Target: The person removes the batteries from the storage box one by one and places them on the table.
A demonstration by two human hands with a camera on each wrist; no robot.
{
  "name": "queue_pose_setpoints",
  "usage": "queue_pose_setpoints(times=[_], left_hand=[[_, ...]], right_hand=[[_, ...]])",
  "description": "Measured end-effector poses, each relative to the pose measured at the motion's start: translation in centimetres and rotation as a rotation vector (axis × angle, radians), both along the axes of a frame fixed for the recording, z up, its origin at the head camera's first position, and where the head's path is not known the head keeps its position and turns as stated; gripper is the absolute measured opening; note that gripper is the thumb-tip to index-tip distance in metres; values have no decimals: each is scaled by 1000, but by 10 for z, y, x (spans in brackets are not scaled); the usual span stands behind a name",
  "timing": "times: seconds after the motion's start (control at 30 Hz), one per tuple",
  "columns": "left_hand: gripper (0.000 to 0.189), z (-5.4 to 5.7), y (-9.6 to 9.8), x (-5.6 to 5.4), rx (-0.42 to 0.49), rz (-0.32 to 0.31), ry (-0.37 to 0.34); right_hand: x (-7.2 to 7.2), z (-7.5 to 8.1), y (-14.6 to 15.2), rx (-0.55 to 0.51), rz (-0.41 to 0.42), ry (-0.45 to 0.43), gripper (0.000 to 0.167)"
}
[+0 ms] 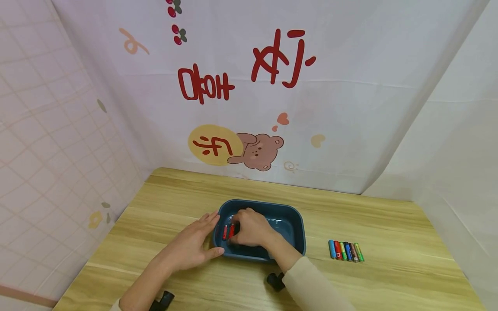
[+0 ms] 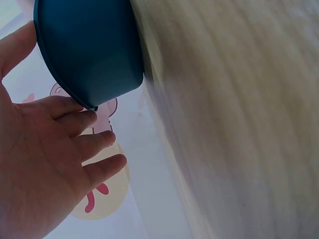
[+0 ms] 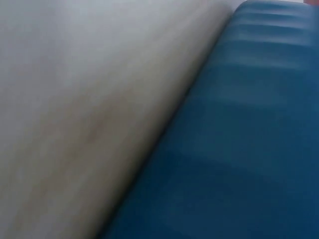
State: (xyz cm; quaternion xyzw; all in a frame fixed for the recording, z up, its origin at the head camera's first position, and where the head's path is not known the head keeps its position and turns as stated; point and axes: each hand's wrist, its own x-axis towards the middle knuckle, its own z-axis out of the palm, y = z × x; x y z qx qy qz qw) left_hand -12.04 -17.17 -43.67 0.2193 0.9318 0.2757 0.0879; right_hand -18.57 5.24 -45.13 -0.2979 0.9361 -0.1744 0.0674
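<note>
A dark blue plastic basin [image 1: 285,207] sits on the wooden table. Inside, at its left end, a red battery [image 1: 225,232] lies parallel to another red battery [image 1: 231,231]. My right hand [image 1: 253,229] reaches into the basin and pinches that second battery near its two ends, thumb on the near side. The palm hides part of the basin floor. My left hand [image 1: 192,244] is spread at the basin's left end, with thumb and fingertips at the rim. In the left wrist view, the fingers of the left hand [image 2: 45,154] are extended beside the basin's outer wall [image 2: 94,50].
To the right of the basin, several batteries [image 1: 345,251] of different colours lie side by side in a row on the table [image 1: 404,259]. Black cylindrical objects [image 1: 275,281] show by each forearm. A printed cloth [image 1: 338,108] hangs behind the table.
</note>
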Motion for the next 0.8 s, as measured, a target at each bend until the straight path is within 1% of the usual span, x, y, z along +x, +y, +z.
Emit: queue_pose_setpoints(times=[0.2, 0.37, 0.53, 0.8], left_hand=[[94, 0, 0, 0, -4, 9, -5], [94, -1, 1, -1, -10, 16, -7], [94, -1, 2, -1, -17, 18, -1], [94, 0, 3, -1, -23, 25, -18]], right_hand=[[2, 5, 10, -54, 12, 31, 47], [4, 7, 24, -113, 26, 26, 48], [8, 11, 38, -138, 26, 30, 46], [13, 17, 59, -151, 44, 74, 44]])
